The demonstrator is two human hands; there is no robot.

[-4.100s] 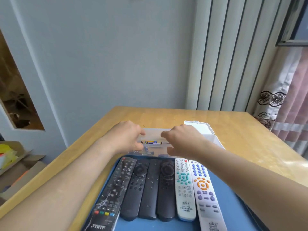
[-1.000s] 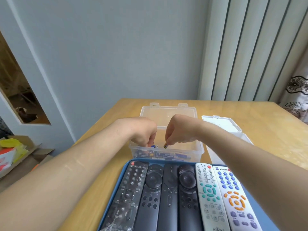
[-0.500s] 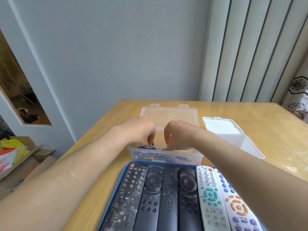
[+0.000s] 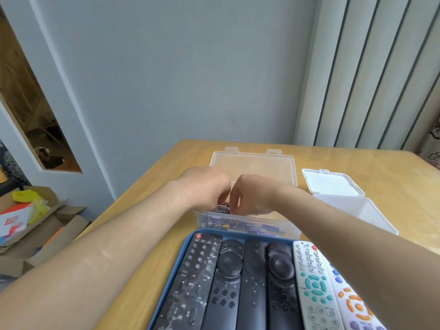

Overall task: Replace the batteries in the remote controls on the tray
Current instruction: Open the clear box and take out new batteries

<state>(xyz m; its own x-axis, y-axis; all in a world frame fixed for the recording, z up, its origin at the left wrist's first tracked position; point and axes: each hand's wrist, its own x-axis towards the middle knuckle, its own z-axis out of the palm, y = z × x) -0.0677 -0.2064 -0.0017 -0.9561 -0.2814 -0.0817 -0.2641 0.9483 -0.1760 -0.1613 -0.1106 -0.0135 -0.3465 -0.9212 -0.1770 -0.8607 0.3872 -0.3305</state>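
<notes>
Both hands reach into a clear plastic box (image 4: 291, 231) of blue batteries (image 4: 248, 226) standing just behind the tray. My left hand (image 4: 207, 189) and my right hand (image 4: 253, 196) are curled fingers-down and close together. A small bundle of batteries (image 4: 223, 207) shows between their fingertips, and both hands appear to pinch it. The blue tray (image 4: 188, 245) lies nearest me and holds several remotes side by side. On it are a black keypad remote (image 4: 195, 275), three black slim remotes (image 4: 229, 277) and two white remotes (image 4: 312, 277).
The clear box's lid (image 4: 254, 164) lies open behind it. A white box (image 4: 362, 211) with its open lid (image 4: 331, 182) stands to the right on the wooden table (image 4: 392, 177). Cardboard boxes (image 4: 35, 225) sit on the floor at the left. A wall is behind.
The hands have drawn closer together over the box's front left part since half a second ago. Four seconds ago the box lid was down; it now lies open.
</notes>
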